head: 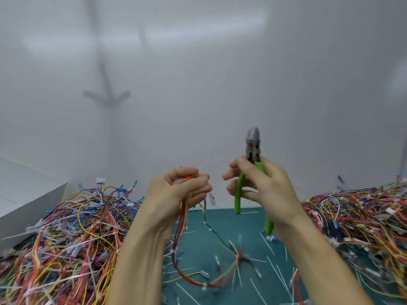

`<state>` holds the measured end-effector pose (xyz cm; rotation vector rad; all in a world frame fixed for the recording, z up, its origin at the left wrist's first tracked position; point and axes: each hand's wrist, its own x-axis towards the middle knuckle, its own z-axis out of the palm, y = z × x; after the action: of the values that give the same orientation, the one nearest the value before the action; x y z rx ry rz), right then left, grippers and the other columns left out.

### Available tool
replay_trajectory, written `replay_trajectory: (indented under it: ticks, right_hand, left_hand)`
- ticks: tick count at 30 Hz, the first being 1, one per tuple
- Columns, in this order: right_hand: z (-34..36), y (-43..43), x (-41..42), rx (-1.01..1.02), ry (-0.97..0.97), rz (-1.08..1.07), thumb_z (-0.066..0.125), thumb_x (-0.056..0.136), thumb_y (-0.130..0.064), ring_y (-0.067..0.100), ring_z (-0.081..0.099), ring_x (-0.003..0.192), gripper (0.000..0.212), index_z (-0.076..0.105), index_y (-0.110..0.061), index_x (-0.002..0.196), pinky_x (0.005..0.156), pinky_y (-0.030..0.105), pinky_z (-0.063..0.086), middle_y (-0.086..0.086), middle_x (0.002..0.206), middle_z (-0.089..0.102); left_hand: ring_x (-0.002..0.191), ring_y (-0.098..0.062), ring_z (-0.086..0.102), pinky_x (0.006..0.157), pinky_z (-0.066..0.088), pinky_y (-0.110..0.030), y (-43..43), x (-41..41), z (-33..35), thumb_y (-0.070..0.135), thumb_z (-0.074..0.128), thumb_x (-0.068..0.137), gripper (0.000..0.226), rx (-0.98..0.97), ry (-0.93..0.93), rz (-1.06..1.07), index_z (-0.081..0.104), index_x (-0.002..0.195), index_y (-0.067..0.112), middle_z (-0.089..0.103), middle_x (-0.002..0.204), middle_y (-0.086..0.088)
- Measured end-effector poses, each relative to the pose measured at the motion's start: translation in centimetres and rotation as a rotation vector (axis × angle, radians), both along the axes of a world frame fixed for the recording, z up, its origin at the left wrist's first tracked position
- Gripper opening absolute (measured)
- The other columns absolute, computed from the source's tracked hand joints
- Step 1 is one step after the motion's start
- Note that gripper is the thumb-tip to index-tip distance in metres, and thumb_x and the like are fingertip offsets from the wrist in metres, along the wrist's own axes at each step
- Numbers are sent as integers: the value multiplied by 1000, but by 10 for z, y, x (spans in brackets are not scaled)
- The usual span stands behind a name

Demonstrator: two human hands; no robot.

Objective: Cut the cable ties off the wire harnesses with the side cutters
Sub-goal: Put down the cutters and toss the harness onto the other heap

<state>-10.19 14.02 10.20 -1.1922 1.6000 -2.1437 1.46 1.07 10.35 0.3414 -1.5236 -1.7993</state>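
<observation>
Lighting: bright, even, diffuse, cool white. Glare: two soft pale bands high on the wall (198,36). Shadow: one faint grey anchor-shaped patch on the wall at left. Blur: smeared head of the side cutters (252,150); lower loop of the wire harness (178,225); loose ends near the bottom. Distortion: wide-angle bowing at the edges. Focus: soft throughout.

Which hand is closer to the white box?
Left. The left hand, holding a bundle of wires, is to the right of the white box. The right hand, gripping the cutters, is farther right, beyond the left hand.
</observation>
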Motion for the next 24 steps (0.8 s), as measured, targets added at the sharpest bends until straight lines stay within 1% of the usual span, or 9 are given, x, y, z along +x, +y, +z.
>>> replay_trajectory:
  ticks: [3, 6, 9, 11, 13, 15, 19, 21, 24]
  right_hand:
    - [-31, -24, -18, -48, -259, -169, 53, 100, -31, 21, 60, 65, 24, 61, -9, 93, 70, 42, 56, 12, 80, 69]
    - [-72, -43, -42, 229, -288, -303, 40, 104, -40, 26, 57, 69, 34, 58, -13, 94, 74, 45, 50, 9, 86, 65]
    - [-108, -50, -57, 703, -79, -430, 30, 103, -42, 36, 59, 104, 42, 57, -10, 110, 89, 42, 44, 17, 114, 64]
    - [-123, -51, -60, 879, 89, -468, 29, 103, -45, 38, 55, 116, 48, 54, -7, 118, 91, 41, 40, 18, 123, 62]
    - [-131, -54, -60, 956, 240, -486, 29, 103, -45, 39, 53, 116, 49, 55, -6, 117, 94, 43, 41, 18, 124, 61]
    - [-135, -57, -58, 1031, 359, -488, 30, 103, -45, 38, 48, 119, 46, 54, -9, 117, 97, 47, 41, 13, 125, 59]
    - [-149, -56, -54, 1172, 576, -511, 36, 102, -45, 29, 44, 124, 39, 53, -17, 122, 100, 46, 39, 5, 127, 56]
    - [-158, -54, -55, 1214, 699, -583, 37, 102, -46, 25, 45, 124, 38, 52, -19, 125, 99, 43, 38, 2, 129, 55]
    - [-162, -49, -61, 1150, 760, -634, 36, 102, -45, 22, 47, 120, 36, 53, -22, 123, 98, 39, 39, 0, 126, 56]
  left_hand:
    - [75, -25, 75, 71, 61, -30, 6, 5, 9, 12, 66, 89, 10, -100, 23, 76, 65, 92, 2, 77, 89, -13]
    - [79, -26, 75, 74, 60, -31, 9, 9, 13, 5, 55, 97, 12, -190, 50, 142, 64, 90, 3, 76, 90, -13]
    - [79, -23, 75, 77, 59, -31, 13, 12, 16, -3, 52, 96, 14, -230, 94, 168, 62, 94, 6, 76, 93, -12]
    - [78, -21, 75, 75, 59, -29, 12, 14, 18, -5, 52, 96, 15, -259, 134, 182, 57, 102, 9, 77, 91, -8]
    - [75, -19, 74, 70, 60, -25, 12, 16, 19, -5, 53, 96, 21, -264, 166, 174, 46, 109, 9, 77, 90, -5]
    - [71, -16, 72, 64, 58, -21, 11, 17, 20, -6, 52, 96, 21, -246, 177, 156, 40, 107, 8, 78, 91, -3]
    - [69, -10, 70, 65, 55, -18, 9, 19, 21, -5, 53, 93, 14, -160, 207, 37, 54, 94, 9, 78, 94, -1]
    - [71, -9, 71, 66, 55, -17, 6, 21, 21, -1, 56, 89, 14, -138, 221, -23, 59, 99, 8, 77, 98, 0]
    - [76, -10, 71, 67, 55, -16, 4, 22, 21, 9, 61, 77, 33, -136, 231, -83, 60, 110, 4, 76, 104, -1]
